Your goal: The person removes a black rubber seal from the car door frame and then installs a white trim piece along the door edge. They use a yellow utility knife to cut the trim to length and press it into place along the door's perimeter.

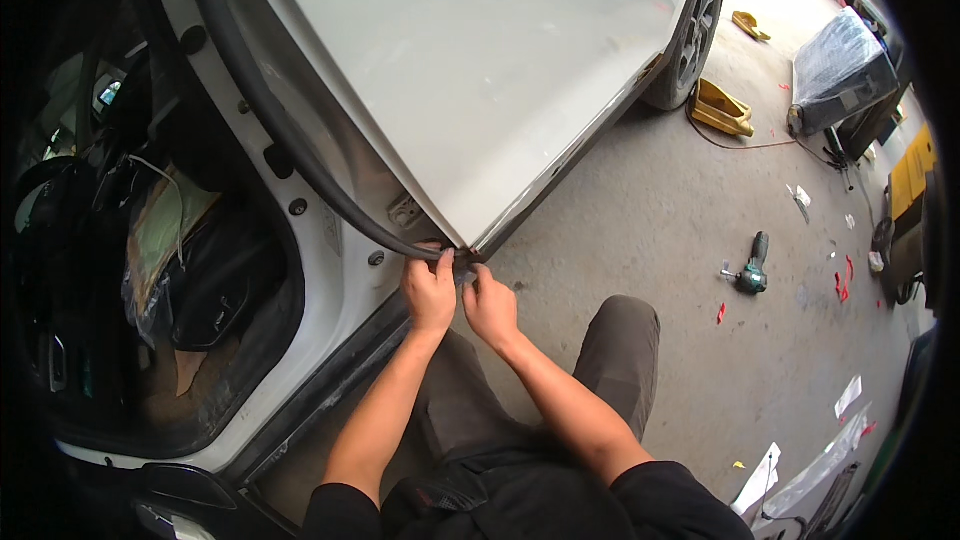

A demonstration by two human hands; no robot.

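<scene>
A thick black rubber door seal point(262, 105) curves down along the edge of a white car door point(440, 70) that stands open. At the door's lower corner, my left hand point(430, 292) is closed, thumb and fingers pinching this seal. Beside it, my right hand point(491, 306) is also closed, its fingers bent at the same corner, where the seal seems to run between both hands. Exactly what lies under the right fingertips is partly hidden. Left of my hands is the white door frame point(345, 285) of the car body, with round bolts and a metal hinge-like bracket point(405, 210).
A green and black cordless drill point(752, 265) lies on the concrete floor to my right. Near the car wheel point(695, 35) sits a yellow wedge-shaped block point(722, 108). Further right are a plastic-wrapped box point(845, 70) and red and white scraps. The sill point(320, 380) runs past my left forearm.
</scene>
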